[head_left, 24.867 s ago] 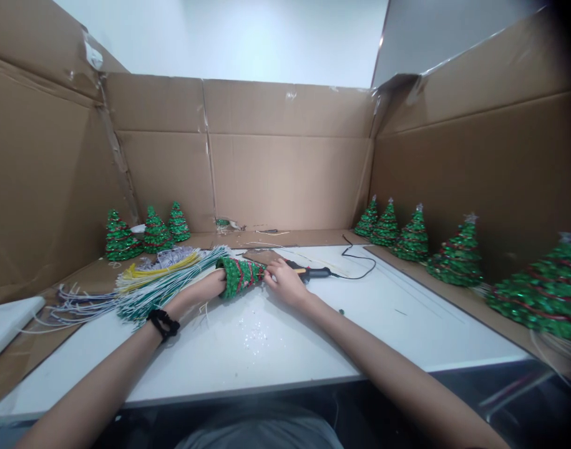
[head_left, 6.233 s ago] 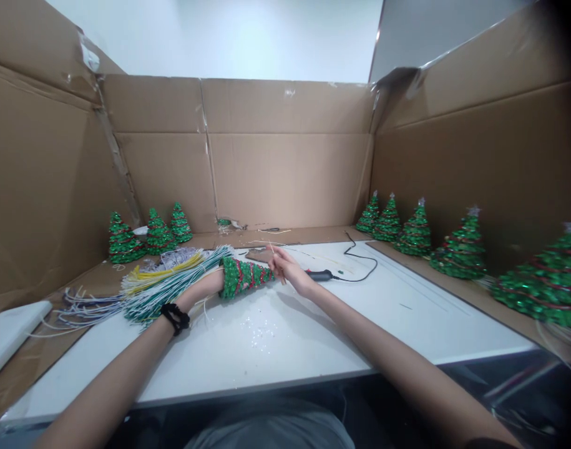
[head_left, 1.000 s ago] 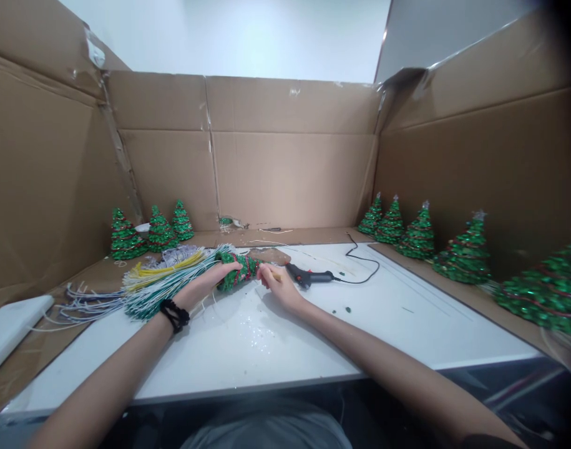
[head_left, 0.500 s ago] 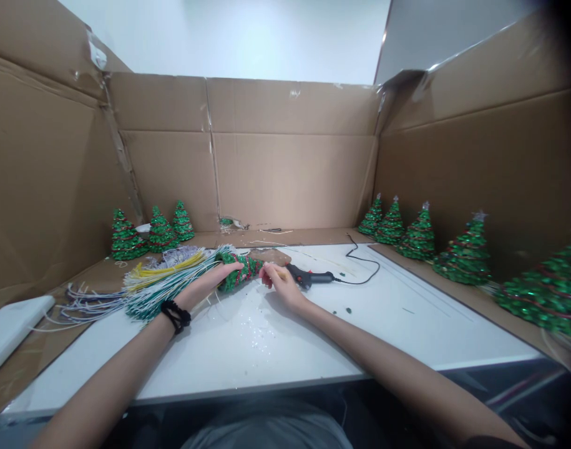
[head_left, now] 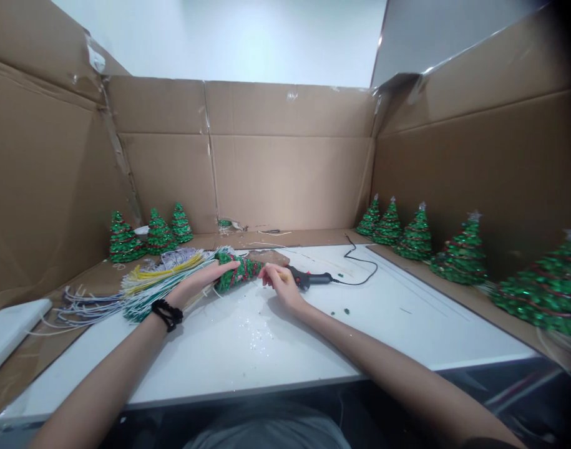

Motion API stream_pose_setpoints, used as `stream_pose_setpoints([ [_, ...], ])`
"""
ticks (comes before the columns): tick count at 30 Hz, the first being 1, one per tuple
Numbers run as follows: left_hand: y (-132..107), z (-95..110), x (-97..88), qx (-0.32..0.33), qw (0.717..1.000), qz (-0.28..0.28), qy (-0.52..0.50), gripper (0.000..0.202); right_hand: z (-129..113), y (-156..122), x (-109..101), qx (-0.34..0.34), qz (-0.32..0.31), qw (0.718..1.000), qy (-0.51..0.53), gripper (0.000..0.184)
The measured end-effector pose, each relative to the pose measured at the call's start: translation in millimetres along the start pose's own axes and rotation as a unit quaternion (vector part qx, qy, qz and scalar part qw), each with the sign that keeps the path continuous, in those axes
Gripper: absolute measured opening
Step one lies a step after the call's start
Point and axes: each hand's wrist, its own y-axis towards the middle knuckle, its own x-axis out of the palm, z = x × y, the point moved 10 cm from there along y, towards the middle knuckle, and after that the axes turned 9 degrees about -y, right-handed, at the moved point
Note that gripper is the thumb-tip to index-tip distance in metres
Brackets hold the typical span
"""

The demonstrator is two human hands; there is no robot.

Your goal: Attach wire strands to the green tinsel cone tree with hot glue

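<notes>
A small green tinsel Christmas tree with red garland lies on its side over the white board, its tip to the right. My left hand, a black band at its wrist, is closed around the tree's lower part. Close by the tip, my right hand has its fingers pinched together; whatever they hold is too small to make out. Just beyond the right hand rests a black glue gun, its cord running to the back. Bundled green, yellow and white wire stems lie left of the tree.
Three tinsel trees stand at the back left. Several star-topped trees line the right side. Cardboard walls enclose the white board. A white slab-like object sits at far left. Green scraps and glitter are scattered about.
The whole view has shifted slightly. My left hand keeps its hold on the tree, and my right hand stays pinched by the tip, with its fingers slightly turned.
</notes>
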Motion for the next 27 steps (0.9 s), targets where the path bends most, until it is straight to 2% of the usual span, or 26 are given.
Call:
stream_pose_setpoints([
  [3, 1, 2, -20.5, -0.007, 0.995, 0.066, 0.072, 0.049, -5, 1, -8, 0.003, 0.024, 1.0, 0.017, 0.047],
  [5, -2, 8, -32.0, -0.008, 0.977, 0.117, 0.177, 0.053, -6, 1, -10, 0.006, 0.021, 0.999, 0.036, 0.048],
  [7, -7, 24, -37.9, 0.012, 0.935, 0.168, 0.313, 0.058, -8, 2, -10, -0.002, 0.018, 0.998, 0.062, 0.044],
  [9, -17, 47, -38.6, 0.05, 0.871, 0.225, 0.434, 0.062, -11, 2, -12, -0.019, 0.028, 0.996, 0.084, 0.036],
  [11, -29, 68, -36.9, 0.085, 0.815, 0.281, 0.501, 0.061, -14, 1, -15, -0.039, 0.041, 0.995, 0.082, 0.027],
  [12, -34, 76, -34.5, 0.106, 0.796, 0.299, 0.515, 0.059, -16, 1, -15, -0.045, 0.046, 0.995, 0.074, 0.023],
  [14, -42, 89, -26.7, 0.162, 0.78, 0.318, 0.514, 0.05, -21, 0, -17, -0.056, 0.053, 0.996, 0.055, 0.019],
  [17, -47, 101, -5.0, 0.28, 0.796, 0.287, 0.454, 0.031, -33, -3, -16, -0.096, 0.038, 0.994, 0.023, 0.016],
  [20, -48, 104, 20.2, 0.363, 0.82, 0.209, 0.389, 0.025, -45, -9, -9, -0.146, 0.002, 0.989, -0.015, 0.018],
  [24, -48, 99, 40.2, 0.394, 0.829, 0.136, 0.372, 0.025, -48, -13, -2, -0.154, -0.024, 0.988, -0.011, 0.026],
  [27, -47, 95, 46.8, 0.4, 0.835, 0.094, 0.365, 0.023, -42, -7, -4, -0.115, -0.025, 0.99, 0.076, 0.034],
])
